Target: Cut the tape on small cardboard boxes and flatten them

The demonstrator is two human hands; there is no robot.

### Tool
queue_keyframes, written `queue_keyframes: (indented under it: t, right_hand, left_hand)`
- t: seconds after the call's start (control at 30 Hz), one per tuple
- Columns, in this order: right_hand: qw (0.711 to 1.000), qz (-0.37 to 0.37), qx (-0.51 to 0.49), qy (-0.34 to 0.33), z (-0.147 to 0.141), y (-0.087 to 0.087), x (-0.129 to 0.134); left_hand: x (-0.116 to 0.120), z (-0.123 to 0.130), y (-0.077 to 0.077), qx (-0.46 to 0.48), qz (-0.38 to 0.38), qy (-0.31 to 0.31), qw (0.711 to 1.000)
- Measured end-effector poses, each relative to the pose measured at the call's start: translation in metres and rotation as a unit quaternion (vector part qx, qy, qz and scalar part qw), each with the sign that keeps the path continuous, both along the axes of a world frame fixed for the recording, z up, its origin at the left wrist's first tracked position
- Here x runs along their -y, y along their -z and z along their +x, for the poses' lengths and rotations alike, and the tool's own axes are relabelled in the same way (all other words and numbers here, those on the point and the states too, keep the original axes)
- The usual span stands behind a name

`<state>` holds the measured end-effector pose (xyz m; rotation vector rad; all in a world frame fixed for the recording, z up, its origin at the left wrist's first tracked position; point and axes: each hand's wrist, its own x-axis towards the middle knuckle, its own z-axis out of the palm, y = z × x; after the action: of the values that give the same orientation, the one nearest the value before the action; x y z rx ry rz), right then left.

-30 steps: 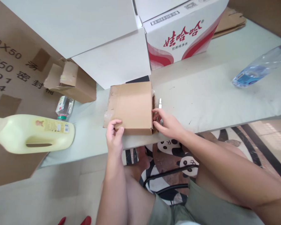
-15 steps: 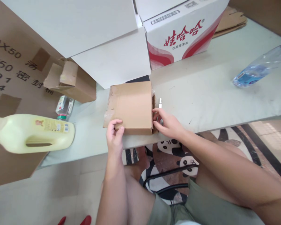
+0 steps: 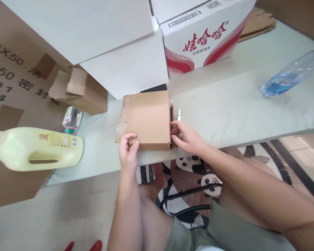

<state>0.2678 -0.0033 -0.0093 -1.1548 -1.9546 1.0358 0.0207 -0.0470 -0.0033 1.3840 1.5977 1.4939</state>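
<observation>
A small brown cardboard box [image 3: 149,118] lies flat on the covered table, with a torn, taped flap sticking out at its left end. My left hand [image 3: 128,148] grips its near left corner, fingertips on the top and thumb close to the front edge. At the right end, which looks open, my right hand [image 3: 185,137] has its bent fingers on the box's edge. Those fingertips partly hide inside the opening. A slim white tool, perhaps a cutter [image 3: 179,114], lies just beyond the right hand and is partly covered by it.
White cartons [image 3: 128,62] and a red-and-white water carton [image 3: 206,42] stand behind. To the left are an open cardboard box [image 3: 90,92], a small clear bottle [image 3: 72,118] and a pale yellow jug [image 3: 57,144]. A plastic bottle [image 3: 285,78] lies on the right.
</observation>
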Motion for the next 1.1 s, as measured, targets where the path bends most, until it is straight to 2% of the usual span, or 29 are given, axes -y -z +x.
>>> queue_keyframes:
  t: [0.2, 0.4, 0.53, 0.7, 0.83, 1.03, 1.1]
  right_hand:
    - [1.000, 0.005, -0.003, -0.006, 0.000, -0.001, 0.001]
    - [0.996, -0.022, 0.082, 0.003, -0.001, -0.007, 0.003]
    - [0.994, -0.090, -0.042, -0.033, -0.001, -0.008, 0.005]
    - [0.986, -0.109, -0.121, 0.030, 0.000, -0.003, 0.006]
    - [0.958, -0.124, -0.254, 0.055, 0.000, 0.002, 0.003]
    - [0.959, -0.135, -0.247, 0.037, -0.001, 0.001, 0.001]
    - [0.952, -0.148, -0.264, 0.051, -0.002, 0.000, 0.000]
  left_hand:
    - [0.001, 0.001, -0.001, 0.025, 0.004, 0.008, 1.000]
    - [0.001, 0.001, -0.002, 0.021, -0.012, 0.014, 1.000]
    - [0.001, 0.001, -0.002, 0.033, -0.001, 0.019, 0.999]
    - [0.002, 0.000, -0.002, 0.057, -0.004, 0.055, 0.997]
    - [0.003, 0.000, 0.000, 0.053, -0.002, 0.063, 0.997]
    - [0.000, -0.001, 0.003, -0.003, 0.009, 0.075, 0.997]
    - [0.000, 0.001, 0.002, -0.021, 0.013, 0.069, 0.997]
